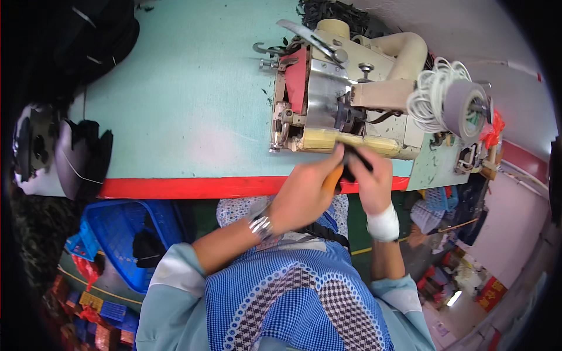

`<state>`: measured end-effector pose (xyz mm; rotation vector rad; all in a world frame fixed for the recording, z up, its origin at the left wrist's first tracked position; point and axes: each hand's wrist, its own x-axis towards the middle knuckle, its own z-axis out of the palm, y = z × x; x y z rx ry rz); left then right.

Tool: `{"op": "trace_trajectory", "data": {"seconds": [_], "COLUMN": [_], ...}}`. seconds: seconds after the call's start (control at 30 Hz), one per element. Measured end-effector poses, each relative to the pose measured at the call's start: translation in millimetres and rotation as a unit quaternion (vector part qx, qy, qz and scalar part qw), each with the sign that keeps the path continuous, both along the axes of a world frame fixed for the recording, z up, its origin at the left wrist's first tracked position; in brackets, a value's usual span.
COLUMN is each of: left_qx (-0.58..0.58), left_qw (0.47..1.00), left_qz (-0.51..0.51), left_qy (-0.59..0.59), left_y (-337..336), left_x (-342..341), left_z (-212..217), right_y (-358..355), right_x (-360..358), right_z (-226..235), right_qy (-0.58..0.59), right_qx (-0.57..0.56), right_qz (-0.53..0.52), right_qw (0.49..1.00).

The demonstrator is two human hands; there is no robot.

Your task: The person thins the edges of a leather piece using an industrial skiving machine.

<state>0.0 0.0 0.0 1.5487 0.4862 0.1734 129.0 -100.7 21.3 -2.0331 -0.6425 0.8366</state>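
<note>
left hand (297, 196), fingers curled, seems to hold an orange item (332, 179); right hand (374, 180) pinches a black piece (349, 165) beside the sewing machine (328, 88); best keep the piece steady, fingertips clear.

Blue basket (117, 234) at left; coiled white cord (427, 108) (grey roll (454, 108) beside).

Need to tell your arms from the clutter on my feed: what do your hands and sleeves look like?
Both hands are ungloved. The left hand has a shiny silver band at its wrist; the right hand has a wide white band at the wrist. The sleeves are pale blue-green with whitish panels, leaving the forearms bare.
</note>
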Motion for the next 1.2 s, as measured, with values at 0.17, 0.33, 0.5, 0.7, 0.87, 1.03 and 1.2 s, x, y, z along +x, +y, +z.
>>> {"op": "trace_trajectory", "data": {"seconds": [0.17, 0.33, 0.5, 0.7, 0.87, 1.03, 1.2], "left_qx": [-0.042, 0.200, 0.311, 0.288, 0.292, 0.266, 0.221], "left_qw": [0.995, 0.951, 0.880, 0.883, 0.890, 0.893, 0.901], "left_qz": [0.081, 0.162, 0.351, 0.366, 0.346, 0.357, 0.362], "left_qy": [0.037, 0.174, 0.076, 0.068, 0.050, 0.067, 0.096], "left_y": [39.1, 89.7, 108.5, 106.7, 107.2, 103.2, 100.9], "left_x": [-76.0, -158.2, -200.1, -199.8, -190.7, -187.5, -195.9], "left_z": [-9.5, -99.3, -139.6, -142.4, -143.0, -143.1, -142.7], "right_y": [-27.7, 33.4, 64.5, 65.8, 67.3, 54.4, 60.1], "right_x": [-19.2, 0.6, 5.2, 15.0, 20.3, 29.7, 22.2], "right_z": [29.8, 23.0, 20.6, 13.1, 9.0, 1.8, -0.3], "right_qy": [0.083, -0.201, -0.125, -0.205, -0.181, -0.163, -0.247], "right_qx": [-0.046, -0.088, -0.095, -0.183, -0.169, -0.127, -0.180], "right_qz": [-0.034, -0.092, -0.216, -0.188, -0.206, -0.221, -0.190], "right_qw": [0.995, 0.971, 0.964, 0.943, 0.947, 0.953, 0.933]}}
